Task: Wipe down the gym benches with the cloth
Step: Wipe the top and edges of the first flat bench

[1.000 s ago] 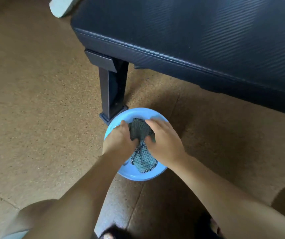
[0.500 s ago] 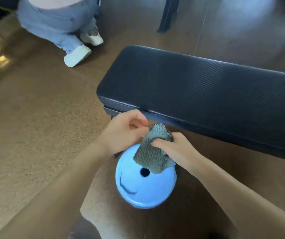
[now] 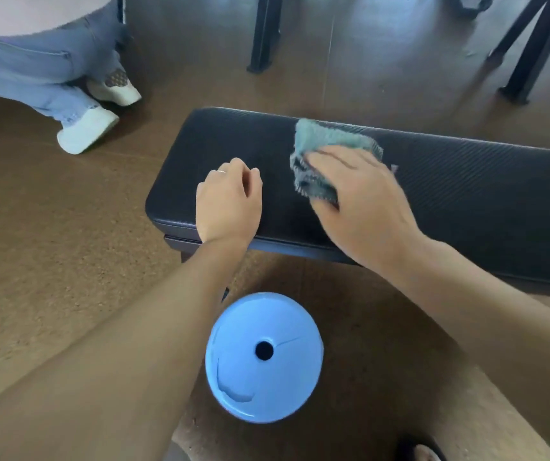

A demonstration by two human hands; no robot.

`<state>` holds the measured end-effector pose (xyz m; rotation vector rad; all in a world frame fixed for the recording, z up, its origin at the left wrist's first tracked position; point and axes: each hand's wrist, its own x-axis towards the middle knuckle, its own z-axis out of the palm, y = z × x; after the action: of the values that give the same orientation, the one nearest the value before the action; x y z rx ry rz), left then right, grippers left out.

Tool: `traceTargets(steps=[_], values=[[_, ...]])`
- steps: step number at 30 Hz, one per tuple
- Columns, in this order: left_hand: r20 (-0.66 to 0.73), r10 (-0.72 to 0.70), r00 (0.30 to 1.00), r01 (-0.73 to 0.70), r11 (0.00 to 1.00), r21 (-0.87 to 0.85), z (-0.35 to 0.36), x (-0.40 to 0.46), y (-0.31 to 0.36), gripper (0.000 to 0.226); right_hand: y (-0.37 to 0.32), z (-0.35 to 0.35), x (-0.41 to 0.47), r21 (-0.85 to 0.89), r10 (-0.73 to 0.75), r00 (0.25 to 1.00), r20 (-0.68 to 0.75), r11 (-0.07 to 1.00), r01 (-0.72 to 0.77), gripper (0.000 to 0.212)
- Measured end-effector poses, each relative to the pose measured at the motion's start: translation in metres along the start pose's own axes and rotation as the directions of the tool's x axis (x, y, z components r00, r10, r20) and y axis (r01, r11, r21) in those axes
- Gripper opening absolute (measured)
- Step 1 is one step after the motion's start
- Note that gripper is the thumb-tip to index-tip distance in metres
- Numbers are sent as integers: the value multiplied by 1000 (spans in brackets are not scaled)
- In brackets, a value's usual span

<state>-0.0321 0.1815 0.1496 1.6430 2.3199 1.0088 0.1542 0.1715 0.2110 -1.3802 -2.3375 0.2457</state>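
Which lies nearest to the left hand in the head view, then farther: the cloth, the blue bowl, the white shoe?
From the left hand:
1. cloth, just right, on the bench
2. blue bowl, below, on the floor
3. white shoe, far upper left

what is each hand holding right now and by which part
The right hand holds the crumpled teal cloth by its near part, against the black padded bench. The left hand holds nothing.

A gym. A black padded bench (image 3: 433, 181) fills mid-frame on brown cork-like flooring (image 3: 50, 244). Black metal equipment legs (image 3: 263, 34) stand along the top edge.
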Motion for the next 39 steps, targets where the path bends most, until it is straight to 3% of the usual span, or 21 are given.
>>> traceTargets(steps=[2,6,9,11,16,22,28,33,39], values=[[-42,-17,999,18,1000,14,6,-2,-4,33,2,18,-11,-82,7,964,266,997,15,56],[-97,-20,995,28,997,73,10,-5,-4,30,4,32,-2,-90,18,995,94,996,-9,60],[-105,-12,994,22,995,95,12,-7,-3,29,8,48,20,-179,113,932,345,982,-53,65],[-133,-7,991,21,995,101,12,-7,-4,29,12,63,26,-238,106,910,400,971,-9,69],[-147,3,989,21,987,162,16,-10,-2,25,27,73,38,-151,-70,925,374,979,135,74],[-94,-34,995,54,975,214,16,-7,2,24,49,91,124,-35,-306,862,404,936,349,62],[-76,-13,997,31,970,240,14,-8,4,25,48,90,131,-31,-350,835,425,916,400,61],[-103,4,995,22,966,257,15,-8,2,24,62,68,64,67,-457,816,355,883,465,57],[-119,-8,993,37,969,245,15,-7,0,23,61,56,34,-64,-299,882,365,937,344,54]])
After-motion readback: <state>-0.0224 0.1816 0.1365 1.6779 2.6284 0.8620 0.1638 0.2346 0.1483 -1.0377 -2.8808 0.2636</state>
